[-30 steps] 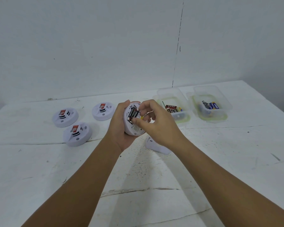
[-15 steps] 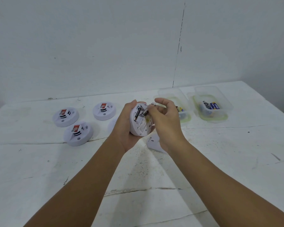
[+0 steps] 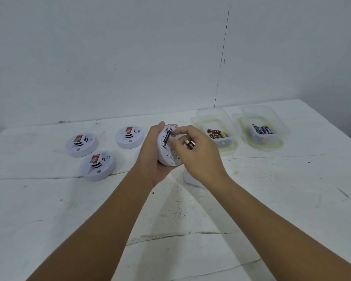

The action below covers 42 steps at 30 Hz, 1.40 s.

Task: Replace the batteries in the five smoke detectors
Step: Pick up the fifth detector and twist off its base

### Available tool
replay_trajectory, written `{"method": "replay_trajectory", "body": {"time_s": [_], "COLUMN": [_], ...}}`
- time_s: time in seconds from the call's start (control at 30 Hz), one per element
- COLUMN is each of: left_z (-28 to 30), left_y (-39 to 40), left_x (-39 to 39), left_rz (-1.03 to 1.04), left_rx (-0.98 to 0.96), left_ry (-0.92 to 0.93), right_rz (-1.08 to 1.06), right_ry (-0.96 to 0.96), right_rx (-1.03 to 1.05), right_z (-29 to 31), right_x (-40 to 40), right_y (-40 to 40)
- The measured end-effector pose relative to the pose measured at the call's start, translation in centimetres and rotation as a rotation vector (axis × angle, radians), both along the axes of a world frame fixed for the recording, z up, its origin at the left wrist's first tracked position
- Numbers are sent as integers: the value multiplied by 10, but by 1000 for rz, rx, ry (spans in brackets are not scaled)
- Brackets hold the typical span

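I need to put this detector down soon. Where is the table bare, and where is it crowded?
Bare: the wide near stretch of table around both forearms, and the right edge past the right tub. Crowded: the far left with three detectors, the spot under the right hand where a white part lies, and the two tubs.

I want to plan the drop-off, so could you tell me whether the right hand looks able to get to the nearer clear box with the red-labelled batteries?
Probably yes. The right hand, pinching a battery, is just left of the box, whose top is open, with only bare table between them.
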State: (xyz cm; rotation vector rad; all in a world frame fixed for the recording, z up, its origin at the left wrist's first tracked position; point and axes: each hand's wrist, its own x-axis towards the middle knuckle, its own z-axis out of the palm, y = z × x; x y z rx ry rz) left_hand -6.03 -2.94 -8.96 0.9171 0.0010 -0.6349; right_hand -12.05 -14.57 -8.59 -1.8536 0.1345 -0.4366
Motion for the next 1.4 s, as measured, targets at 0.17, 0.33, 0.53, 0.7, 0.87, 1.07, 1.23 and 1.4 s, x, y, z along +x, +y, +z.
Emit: {"method": "replay_trajectory", "body": {"time_s": [0.17, 0.33, 0.53, 0.7, 0.87, 1.07, 1.23, 1.4], "left_z": [-5, -5, -7, -8, -6, -6, -8, -11], "left_y": [3, 6, 7, 7, 11, 16, 23, 26], "left_x": [4, 5, 7, 6, 14, 22, 25, 28], "left_rz": [2, -6, 1, -2, -41, -117, -175, -207], "left_rx": [14, 16, 19, 26, 26, 65, 97, 95], "left_ry": [8, 1, 6, 12, 35, 65, 62, 69], "right_rz": [17, 27, 80, 61, 39, -37, -50, -58], "right_ry": [-1, 1, 56, 44, -6, -15, 22, 39], "right_rx": [31, 48, 78, 49, -172, -274, -254, -231], "right_z": [2, 1, 3, -2, -5, -1, 3, 4], "right_x": [3, 7, 11, 12, 7, 9, 8, 9], "right_y": [0, 2, 3, 6, 6, 13, 17, 16]}}
